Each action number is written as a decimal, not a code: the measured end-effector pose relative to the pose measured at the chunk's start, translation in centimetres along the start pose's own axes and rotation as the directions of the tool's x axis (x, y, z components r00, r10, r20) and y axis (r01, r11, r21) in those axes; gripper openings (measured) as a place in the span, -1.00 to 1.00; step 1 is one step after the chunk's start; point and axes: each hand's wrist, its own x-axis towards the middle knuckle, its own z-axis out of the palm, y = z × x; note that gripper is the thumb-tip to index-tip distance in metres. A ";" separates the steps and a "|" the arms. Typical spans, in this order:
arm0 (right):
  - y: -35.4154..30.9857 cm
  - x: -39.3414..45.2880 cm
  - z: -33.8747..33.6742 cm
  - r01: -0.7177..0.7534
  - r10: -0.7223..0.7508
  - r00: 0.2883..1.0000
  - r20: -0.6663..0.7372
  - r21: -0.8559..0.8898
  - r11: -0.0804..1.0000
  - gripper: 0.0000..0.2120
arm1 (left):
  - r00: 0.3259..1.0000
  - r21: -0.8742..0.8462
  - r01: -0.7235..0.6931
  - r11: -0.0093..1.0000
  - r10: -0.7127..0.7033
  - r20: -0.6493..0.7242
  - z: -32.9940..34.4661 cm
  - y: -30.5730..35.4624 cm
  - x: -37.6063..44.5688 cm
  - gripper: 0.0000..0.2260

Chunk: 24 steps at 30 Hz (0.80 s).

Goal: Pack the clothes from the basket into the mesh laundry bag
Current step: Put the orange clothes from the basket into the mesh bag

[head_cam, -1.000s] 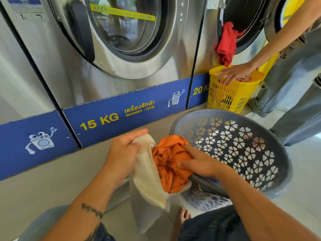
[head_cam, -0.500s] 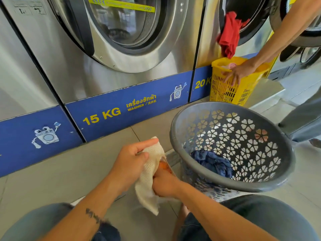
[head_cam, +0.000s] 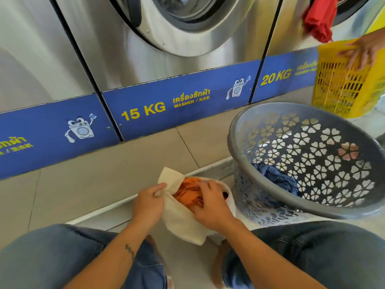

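- The tiled floor (head_cam: 116, 180) lies bare to the left of the hands, running up to the blue band of the 15 KG washer (head_cam: 158, 109); a raised step edge crosses the floor just behind the mesh laundry bag (head_cam: 183, 220)
- On the right the way is closed in by the grey basket (head_cam: 270, 188), whose wall sits just beside the bag, tilted with its mouth facing the person
- The person's denim knees (head_cam: 52, 253) frame the bag from both sides near the bottom edge
- The left hand (head_cam: 149, 204) pinches the left rim of the cream bag between thumb and curled fingers, holding the mouth apart
- The right hand (head_cam: 210, 205) reaches into the bag's mouth, fingers curled down onto the orange garment (head_cam: 187, 193) and gripping it
- The two hands are close together, with the bag's opening between them
- The orange garment sits inside the bag, bunched up at the mouth and partly covered by the right hand
- A blue garment (head_cam: 275, 178) lies in the bottom of the grey basket against its near wall
- Further back on the right a yellow basket (head_cam: 341, 88) stands by the 20 KG washer, with another person's hand (head_cam: 362, 51) on its rim; its contents cannot be made out
- A red cloth (head_cam: 318, 19) hangs out of that washer's door opening, above the yellow basket
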 end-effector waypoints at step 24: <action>5.6 9.1 3.7 -0.176 0.385 0.848 0.364 -0.492 0.853 -0.22 | 0.998 -0.088 -0.014 0.996 0.019 0.059 2.6 0.7 3.3 -0.58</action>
